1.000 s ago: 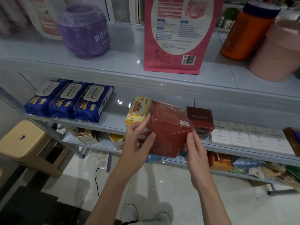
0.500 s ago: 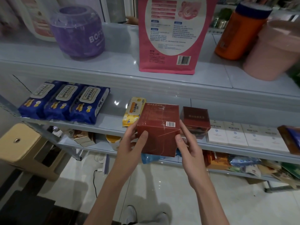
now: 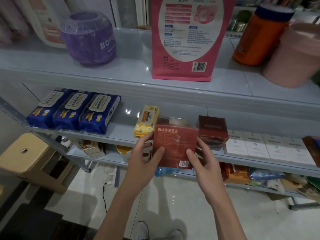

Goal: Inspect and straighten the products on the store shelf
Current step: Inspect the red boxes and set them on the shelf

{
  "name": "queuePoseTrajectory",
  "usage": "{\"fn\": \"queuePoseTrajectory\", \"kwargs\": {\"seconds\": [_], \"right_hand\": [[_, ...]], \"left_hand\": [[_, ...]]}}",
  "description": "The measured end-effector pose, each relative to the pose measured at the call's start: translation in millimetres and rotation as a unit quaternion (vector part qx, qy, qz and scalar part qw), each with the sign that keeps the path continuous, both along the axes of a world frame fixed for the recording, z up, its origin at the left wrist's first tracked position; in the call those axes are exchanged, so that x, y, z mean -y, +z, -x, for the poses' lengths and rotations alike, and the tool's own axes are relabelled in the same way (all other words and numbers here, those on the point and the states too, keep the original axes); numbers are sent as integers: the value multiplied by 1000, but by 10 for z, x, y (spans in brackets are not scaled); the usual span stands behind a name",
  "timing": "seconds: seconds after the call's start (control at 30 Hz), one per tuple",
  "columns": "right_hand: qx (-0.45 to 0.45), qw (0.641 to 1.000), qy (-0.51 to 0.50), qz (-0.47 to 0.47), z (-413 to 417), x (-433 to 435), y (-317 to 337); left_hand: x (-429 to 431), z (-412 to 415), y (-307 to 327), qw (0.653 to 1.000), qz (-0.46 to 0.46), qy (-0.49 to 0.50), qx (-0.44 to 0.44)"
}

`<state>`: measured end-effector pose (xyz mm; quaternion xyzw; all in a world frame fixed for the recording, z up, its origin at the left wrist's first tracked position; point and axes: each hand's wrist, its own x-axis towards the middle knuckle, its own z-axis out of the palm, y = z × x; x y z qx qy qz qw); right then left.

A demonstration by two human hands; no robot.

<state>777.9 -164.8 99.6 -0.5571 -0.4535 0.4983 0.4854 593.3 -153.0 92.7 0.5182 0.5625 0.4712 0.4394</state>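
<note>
Grip is two-handed: the left hand (image 3: 145, 157) wraps the left side of the red box (image 3: 174, 144), the right hand (image 3: 206, 159) its right side, both thumbs lying flat on the printed face. The box is held upright just off the front edge of the middle shelf (image 3: 121, 131), near a yellow wipes pack (image 3: 146, 119).

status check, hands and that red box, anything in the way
Left hand and right hand grip the red box in front of the middle shelf. Yellow wipes pack close left, dark box close right.
</note>
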Motion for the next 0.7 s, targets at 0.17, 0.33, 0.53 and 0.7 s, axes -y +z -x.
{"fn": "queuePoseTrajectory", "kwargs": {"seconds": [0.17, 0.33, 0.53, 0.7], "right_hand": [[-39, 999, -21, 18, 15, 23, 23], [-39, 998, -43, 17, 27, 31, 27], [-36, 999, -24, 17, -5, 52, -36], [-44, 997, -48, 38, 2, 34, -64]], "left_hand": [[19, -2, -54, 999, 15, 6, 41], [70, -23, 21, 993, 26, 24, 114], [76, 12, 34, 993, 31, 14, 114], [85, 36, -37, 999, -8, 16, 42]]}}
